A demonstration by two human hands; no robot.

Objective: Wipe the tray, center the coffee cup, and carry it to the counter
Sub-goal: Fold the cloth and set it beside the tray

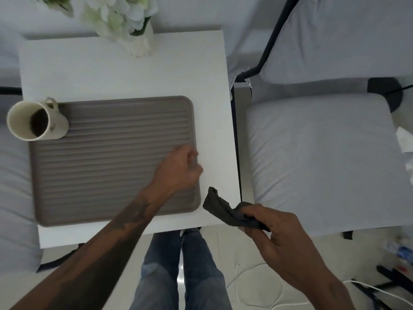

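A ribbed grey-brown tray [107, 157] lies on a small white table [125, 70]. A cream coffee cup [33, 120] with dark liquid stands on the tray's far left corner, its handle toward the back. My left hand [181, 168] reaches across the tray and rests, fingers curled and blurred, at its right edge. My right hand [277, 233] hovers off the table's near right corner, closed around a dark grey cloth [225, 209] whose free end hangs over the table corner.
A white vase of pale flowers [134, 30] stands at the table's back edge. Grey cushioned seats [324, 157] sit to the right and left. White cables [263, 285] lie on the floor by my legs.
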